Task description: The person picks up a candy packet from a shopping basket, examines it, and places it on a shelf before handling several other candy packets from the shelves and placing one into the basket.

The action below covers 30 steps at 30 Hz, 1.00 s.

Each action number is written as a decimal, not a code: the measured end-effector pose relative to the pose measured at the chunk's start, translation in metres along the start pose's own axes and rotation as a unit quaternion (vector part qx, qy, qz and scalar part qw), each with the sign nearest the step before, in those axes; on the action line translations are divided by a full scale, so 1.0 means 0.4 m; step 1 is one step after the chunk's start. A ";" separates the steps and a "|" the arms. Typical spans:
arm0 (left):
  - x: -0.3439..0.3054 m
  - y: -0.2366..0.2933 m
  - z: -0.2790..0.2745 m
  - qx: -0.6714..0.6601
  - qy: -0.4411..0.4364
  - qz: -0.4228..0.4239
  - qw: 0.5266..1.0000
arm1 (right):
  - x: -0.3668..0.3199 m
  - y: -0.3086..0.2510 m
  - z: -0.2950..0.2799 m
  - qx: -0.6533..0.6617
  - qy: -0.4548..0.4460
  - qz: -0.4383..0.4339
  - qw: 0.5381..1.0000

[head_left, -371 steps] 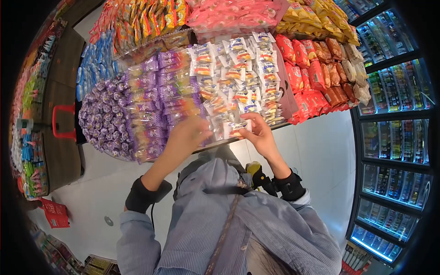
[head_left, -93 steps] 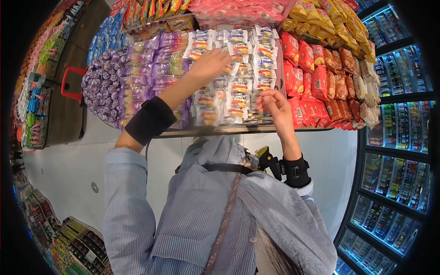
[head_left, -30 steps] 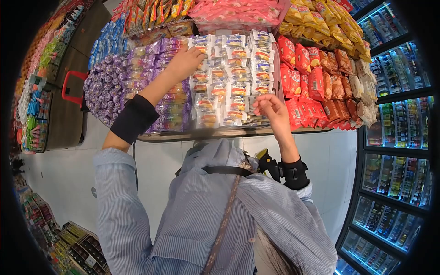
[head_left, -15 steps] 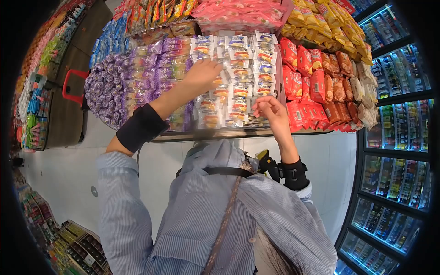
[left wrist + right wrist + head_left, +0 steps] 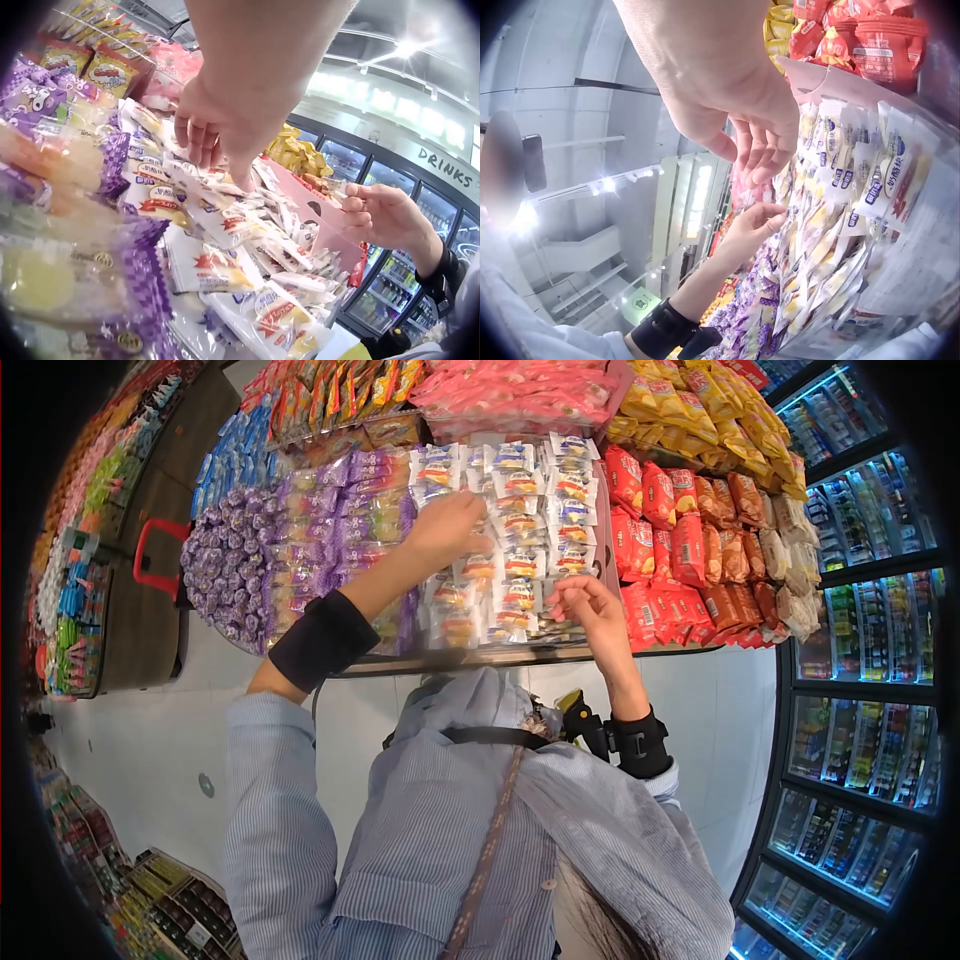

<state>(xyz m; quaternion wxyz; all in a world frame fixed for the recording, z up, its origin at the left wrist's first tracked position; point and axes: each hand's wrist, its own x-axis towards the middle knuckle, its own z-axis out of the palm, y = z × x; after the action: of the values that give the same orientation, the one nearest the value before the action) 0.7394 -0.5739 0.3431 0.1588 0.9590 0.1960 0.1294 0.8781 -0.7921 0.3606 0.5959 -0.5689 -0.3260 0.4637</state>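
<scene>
White snack packets (image 5: 520, 565) with blue, red and yellow print lie in columns on the display. Over the left columns is my left hand (image 5: 447, 532), its fingers bent down and fingertips right at the packets. The left wrist view has the same hand (image 5: 225, 120) with no packet lifted in it. My right hand (image 5: 598, 618) hovers above the front right end of the white columns, fingers loosely curled. In the right wrist view nothing shows between that hand's (image 5: 742, 112) thumb and fingers.
Purple-edged packets (image 5: 375, 525) and purple wrapped balls (image 5: 228, 555) lie to the left. A pink divider (image 5: 610, 550) separates red packets (image 5: 632, 545) on the right. Pink bags (image 5: 520, 390) fill the back; drink fridges (image 5: 870, 630) line the right side.
At 12.4 seconds ago, both hands were near the front edge, the right holding a white packet. Over the last second my left hand came nearer and rightward from the far left column; the right barely moved.
</scene>
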 end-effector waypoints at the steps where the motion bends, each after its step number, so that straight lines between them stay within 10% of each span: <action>1: 0.012 0.007 -0.010 0.014 0.034 0.018 0.999 | 0.000 -0.001 -0.001 0.002 0.000 0.000 1.000; 20: 0.162 0.019 0.016 0.044 0.114 0.061 0.991 | -0.015 0.011 -0.035 0.021 0.016 -0.001 1.000; 30: -0.019 0.107 -0.002 -0.043 0.085 0.120 0.988 | -0.005 0.023 -0.040 0.020 0.016 0.011 1.000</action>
<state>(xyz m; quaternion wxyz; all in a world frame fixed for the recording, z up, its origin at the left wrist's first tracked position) 0.7466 -0.6145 0.3575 0.1662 0.9534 0.0860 0.2367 0.8904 -0.8006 0.3497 0.6072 -0.5680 -0.3006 0.4672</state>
